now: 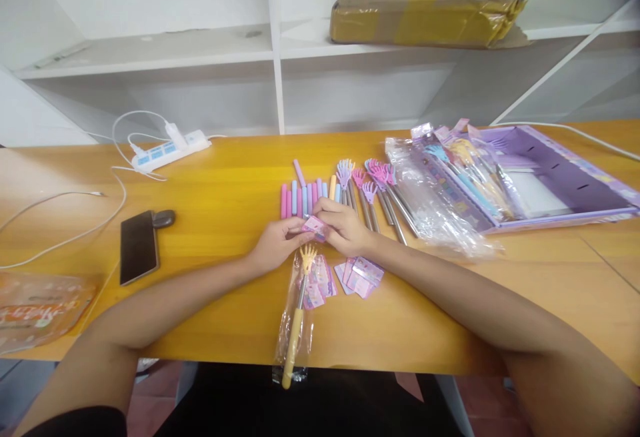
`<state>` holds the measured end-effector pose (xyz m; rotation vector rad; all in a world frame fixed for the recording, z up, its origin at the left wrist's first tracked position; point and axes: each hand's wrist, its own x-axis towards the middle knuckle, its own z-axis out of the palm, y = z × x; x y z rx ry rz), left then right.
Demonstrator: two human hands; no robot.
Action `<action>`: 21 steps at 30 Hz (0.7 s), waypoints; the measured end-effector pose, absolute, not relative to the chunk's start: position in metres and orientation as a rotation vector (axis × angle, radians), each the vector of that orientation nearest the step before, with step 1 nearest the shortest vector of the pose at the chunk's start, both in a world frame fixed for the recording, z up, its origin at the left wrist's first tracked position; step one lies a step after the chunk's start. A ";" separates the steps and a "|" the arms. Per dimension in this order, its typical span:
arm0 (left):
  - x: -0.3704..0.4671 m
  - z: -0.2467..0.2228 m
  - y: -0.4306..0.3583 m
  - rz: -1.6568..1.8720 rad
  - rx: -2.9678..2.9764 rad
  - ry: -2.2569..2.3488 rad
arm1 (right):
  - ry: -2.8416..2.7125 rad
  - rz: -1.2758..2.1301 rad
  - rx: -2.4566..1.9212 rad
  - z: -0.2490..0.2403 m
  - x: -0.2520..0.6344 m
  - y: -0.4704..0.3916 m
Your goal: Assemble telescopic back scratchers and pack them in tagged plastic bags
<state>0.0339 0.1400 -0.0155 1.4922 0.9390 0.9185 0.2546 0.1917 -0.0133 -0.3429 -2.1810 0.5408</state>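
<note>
My left hand and my right hand are closed at the fingertips on a small pink printed card. Below the card, a clear plastic bag stretches toward me past the table's front edge. Inside it lies a back scratcher with a yellow claw head, metal rod and yellow handle. Loose pink and purple cards lie in small piles beside the bag. Beyond my hands, coloured handle tubes are lined up, and several back scratcher heads on metal rods lie to their right.
A purple box stands at the right with bagged back scratchers on it, beside clear plastic bags. At the left are a phone, a power strip and white cables. A taped parcel rests on the shelf.
</note>
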 end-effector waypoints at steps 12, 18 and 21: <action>0.032 -0.014 0.142 1.068 1.360 0.941 | -2.142 0.554 -0.505 -0.020 0.253 0.191; 0.031 -0.018 0.145 1.144 1.266 0.945 | -2.198 0.542 -0.468 -0.015 0.252 0.191; 0.030 -0.018 0.145 1.143 1.289 0.960 | -2.202 0.525 -0.418 -0.013 0.252 0.191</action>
